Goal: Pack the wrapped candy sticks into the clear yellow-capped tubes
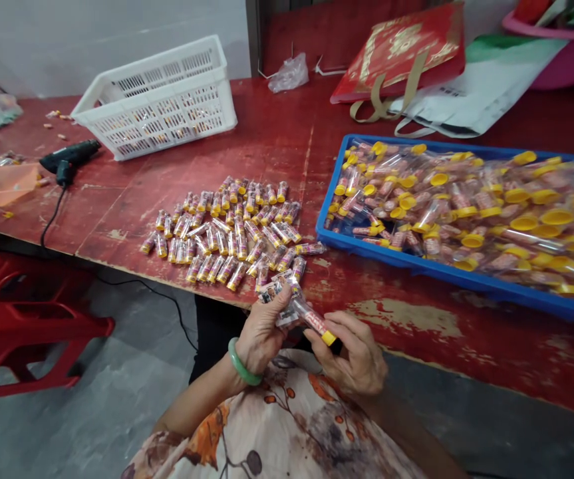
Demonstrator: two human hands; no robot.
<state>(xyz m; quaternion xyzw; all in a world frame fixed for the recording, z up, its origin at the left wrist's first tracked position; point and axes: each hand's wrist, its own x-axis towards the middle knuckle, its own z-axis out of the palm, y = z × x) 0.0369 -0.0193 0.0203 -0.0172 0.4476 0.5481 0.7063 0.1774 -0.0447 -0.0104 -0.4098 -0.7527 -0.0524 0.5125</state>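
Note:
In front of my lap, my left hand (pixel 265 326), with a green bangle at the wrist, is closed on a bunch of printed clear plastic sleeves (pixel 285 315). A clear tube with pink-and-white contents (pixel 312 318) points out from it toward my right hand (pixel 355 356). My right fingers pinch the tube close to its yellow cap. How far the tube sits inside a sleeve I cannot tell. Just beyond, many wrapped tubes with yellow ends (pixel 227 236) lie on the red table (pixel 287 143), some of them close to my left fingers.
At right, a blue tray (pixel 334 199) is heaped with yellow-capped tubes. A white slotted basket (pixel 167 110) stands at the back left, beside a black heat gun (pixel 74 156) with a hanging cord. Bags (pixel 406 53) lie at the back right. Red stools (pixel 27 332) stand lower left.

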